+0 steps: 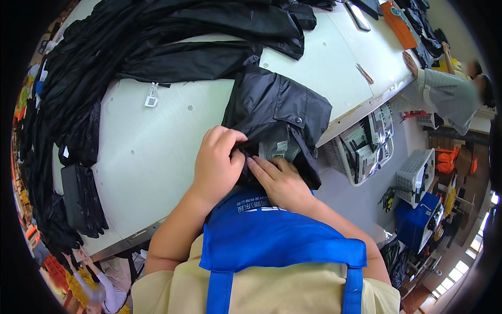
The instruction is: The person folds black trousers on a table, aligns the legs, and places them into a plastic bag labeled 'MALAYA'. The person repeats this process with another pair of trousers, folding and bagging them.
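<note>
A black garment (264, 99) with a snap-buttoned flap and a grey mesh lining lies bunched at the table's near edge, in front of my body. My left hand (217, 157) is closed at its left side, with thumb and fingers pinching the dark fabric. From the right, my right hand (282, 183) grips the near part of the garment just below the mesh; its thumb is hidden. The two hands' fingertips almost meet. A small white label (282, 146) shows on the mesh.
Black garments (172, 31) are heaped along the far and left sides of the white table (157, 136). Thread snips (365, 74), a phone (357, 15) and an orange box (398, 26) lie at far right. Packaged goods fill a basket (342, 159) beside the table. Other people (449, 94) work nearby.
</note>
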The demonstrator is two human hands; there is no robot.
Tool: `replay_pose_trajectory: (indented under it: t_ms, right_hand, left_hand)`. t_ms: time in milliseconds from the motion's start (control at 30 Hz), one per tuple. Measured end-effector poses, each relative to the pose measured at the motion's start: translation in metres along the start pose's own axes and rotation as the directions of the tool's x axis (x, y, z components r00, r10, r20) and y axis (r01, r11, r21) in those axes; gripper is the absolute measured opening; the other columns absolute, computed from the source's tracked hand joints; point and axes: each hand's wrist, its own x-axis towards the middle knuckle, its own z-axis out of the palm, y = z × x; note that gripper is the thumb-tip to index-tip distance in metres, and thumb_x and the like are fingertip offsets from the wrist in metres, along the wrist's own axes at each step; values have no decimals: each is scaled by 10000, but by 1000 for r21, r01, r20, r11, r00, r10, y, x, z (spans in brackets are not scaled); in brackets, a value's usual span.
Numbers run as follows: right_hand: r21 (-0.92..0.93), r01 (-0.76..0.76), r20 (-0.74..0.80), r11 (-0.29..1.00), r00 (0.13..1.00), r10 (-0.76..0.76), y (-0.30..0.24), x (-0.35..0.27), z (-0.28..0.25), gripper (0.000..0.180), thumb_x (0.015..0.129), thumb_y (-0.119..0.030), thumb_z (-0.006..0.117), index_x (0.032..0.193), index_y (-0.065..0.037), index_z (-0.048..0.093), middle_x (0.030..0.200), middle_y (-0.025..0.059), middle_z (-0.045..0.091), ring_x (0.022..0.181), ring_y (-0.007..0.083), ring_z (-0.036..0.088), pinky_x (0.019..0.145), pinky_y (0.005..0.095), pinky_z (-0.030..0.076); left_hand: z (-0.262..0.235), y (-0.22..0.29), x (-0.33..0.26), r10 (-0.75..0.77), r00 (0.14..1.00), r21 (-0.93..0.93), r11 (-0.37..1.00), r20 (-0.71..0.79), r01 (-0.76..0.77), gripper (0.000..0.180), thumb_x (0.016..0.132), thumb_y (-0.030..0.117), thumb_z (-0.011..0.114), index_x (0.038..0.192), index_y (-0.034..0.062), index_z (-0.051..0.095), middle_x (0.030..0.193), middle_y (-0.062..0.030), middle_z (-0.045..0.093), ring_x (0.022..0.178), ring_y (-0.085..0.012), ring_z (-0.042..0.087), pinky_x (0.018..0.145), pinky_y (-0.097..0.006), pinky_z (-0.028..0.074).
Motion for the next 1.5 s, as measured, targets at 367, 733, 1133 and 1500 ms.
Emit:
replay_pose_trajectory:
  t_ms: [367, 733, 1133, 1500]
  right_hand:
    - [168, -311, -550, 935, 757, 351, 6, -6, -38, 377, 698, -67, 708, 1060, -96, 608, 1018, 106, 581, 992, 312, 556, 825, 415, 436]
    - [144, -238, -2, 961, 971, 240, 21, -43, -6, 522, 727, 21, 590, 1213, -166, 641, 767, 54, 427, 696, 203, 526, 602, 328, 481]
    - [223, -103, 217, 969, 975, 54, 37, -30, -11, 499, 747, -28, 599, 1227, -158, 630, 746, 72, 455, 668, 231, 539, 600, 348, 478]
    - [453, -430, -354, 781, 717, 601, 195, 42, -30, 298, 927, -146, 591, 1221, -105, 621, 861, -18, 574, 792, 83, 507, 707, 235, 422]
  left_hand:
    - [2, -15, -39, -9, 999, -34, 999, 43, 11, 399, 638, -160, 556, 957, 61, 650, 860, -99, 512, 775, -259, 545, 677, -327, 457]
    - [-13, -35, -77, 71, 997, 140, 988, -19, -68, 425, 593, -142, 599, 928, 103, 687, 782, -55, 477, 718, -242, 484, 601, -342, 411]
    - [-3, -2, -35, 284, 928, 286, 893, 242, -348, 453, 573, 19, 659, 1022, 74, 667, 772, -44, 519, 706, -247, 532, 600, -347, 420]
    - [0, -12, -40, 306, 948, 130, 940, 88, -316, 554, 488, 16, 661, 1041, 48, 663, 615, -50, 406, 505, -242, 435, 467, -358, 332]
